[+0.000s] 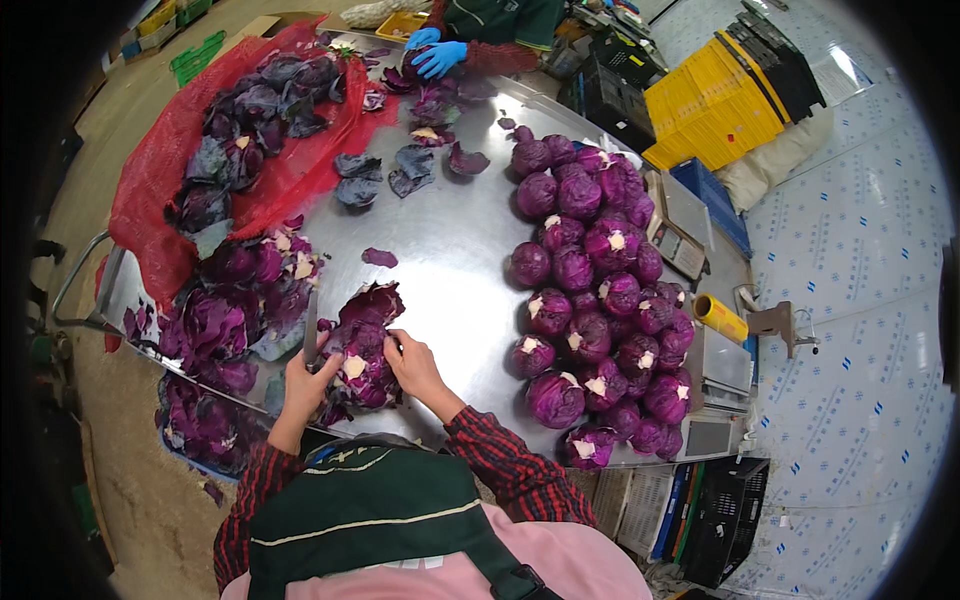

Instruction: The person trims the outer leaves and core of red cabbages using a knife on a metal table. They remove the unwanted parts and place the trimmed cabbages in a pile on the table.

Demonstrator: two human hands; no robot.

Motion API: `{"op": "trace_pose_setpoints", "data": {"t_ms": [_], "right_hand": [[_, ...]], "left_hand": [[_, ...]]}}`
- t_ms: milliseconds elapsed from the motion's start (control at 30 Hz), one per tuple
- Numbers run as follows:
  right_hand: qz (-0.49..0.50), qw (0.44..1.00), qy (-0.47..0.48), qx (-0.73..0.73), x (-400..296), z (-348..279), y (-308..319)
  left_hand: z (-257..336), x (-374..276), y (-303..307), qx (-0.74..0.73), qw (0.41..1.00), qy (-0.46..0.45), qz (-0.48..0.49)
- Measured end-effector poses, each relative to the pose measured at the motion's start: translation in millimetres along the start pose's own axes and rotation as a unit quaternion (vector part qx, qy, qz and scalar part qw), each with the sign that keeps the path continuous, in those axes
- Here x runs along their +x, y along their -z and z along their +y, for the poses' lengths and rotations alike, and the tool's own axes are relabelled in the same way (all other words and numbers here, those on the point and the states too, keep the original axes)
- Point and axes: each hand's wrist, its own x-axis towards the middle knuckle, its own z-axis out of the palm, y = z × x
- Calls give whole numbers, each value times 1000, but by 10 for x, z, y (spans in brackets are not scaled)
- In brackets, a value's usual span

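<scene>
A red cabbage (366, 351) with a pale cut stem end facing up lies on the steel table (450, 262) in front of me. My left hand (309, 379) grips a knife (311, 326), its blade pointing away from me, and the thumb reaches to the cabbage's left side. On the cabbage's right side, my right hand (412, 364) has its fingers bent around the edge of a loose outer leaf. More dark outer leaves (371, 304) stand out at the far side of the head. Loose trimmed leaves (217, 322) are heaped left of my left hand.
Trimmed red cabbages (589, 337) are massed along the right side, beside a weighing scale (675, 236). A red mesh sack (300, 199) with untrimmed cabbages spreads at far left. Blue-gloved hands (436, 56) of another person work at the far end. A leaf-filled container (202, 427) stands below the left edge.
</scene>
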Motion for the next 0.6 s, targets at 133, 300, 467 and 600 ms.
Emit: {"op": "trace_pose_setpoints", "data": {"t_ms": [133, 300, 467, 600], "right_hand": [[58, 996, -44, 48, 43, 283, -41], [127, 989, -55, 53, 98, 790, -168], [129, 991, -44, 14, 15, 376, 198], [-36, 955, 294, -4, -222, -413, 495]], "left_hand": [[-45, 4, 105, -13, 1000, 21, -6], [-5, -34, 175, -19, 998, 25, -49], [-45, -145, 202, -35, 998, 43, -16], [16, -56, 109, 4, 1000, 9, -5]]}}
